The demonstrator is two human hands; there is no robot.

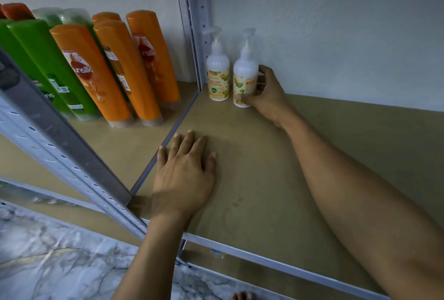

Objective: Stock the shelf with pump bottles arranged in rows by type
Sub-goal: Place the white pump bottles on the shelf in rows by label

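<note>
Two white pump bottles with orange fruit labels stand upright side by side at the back left corner of the brown shelf board (264,179). The left pump bottle (218,76) stands free next to the metal upright. My right hand (266,93) is wrapped around the right pump bottle (245,81), thumb across its lower front, fingers behind it, with the bottle's base on the board. My left hand (185,170) lies flat, palm down, fingers spread, on the board near its left edge and holds nothing.
A perforated grey metal upright (194,23) divides this bay from the left bay, where orange shampoo bottles (115,71) and green shampoo bottles (45,64) lean in rows. A white wall backs the shelf. A metal front rail (276,261) edges the board; marble floor lies below.
</note>
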